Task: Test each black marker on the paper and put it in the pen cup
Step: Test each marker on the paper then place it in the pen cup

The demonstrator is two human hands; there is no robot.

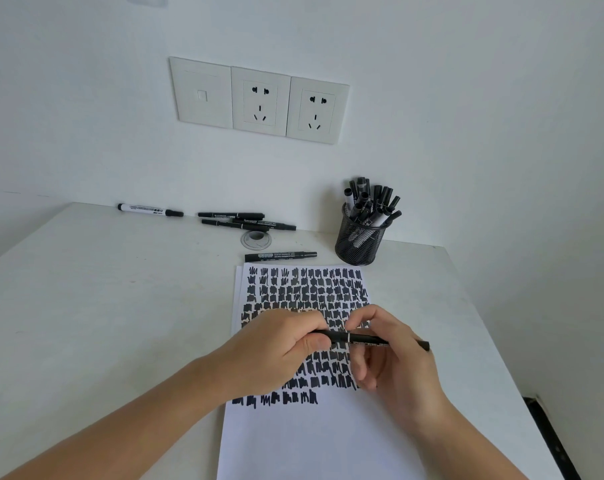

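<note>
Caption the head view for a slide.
Both hands hold a black marker over scribble-filled paper, pen cup behind.

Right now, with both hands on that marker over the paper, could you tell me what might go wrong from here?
1. The left hand and right hand hold the marker at opposite ends; pulling a cap off could jerk ink onto skin or table.
2. The pen cup looks crowded, so pushing another in may tip it.
3. Loose markers lie near the table's back edge and could roll.
</note>
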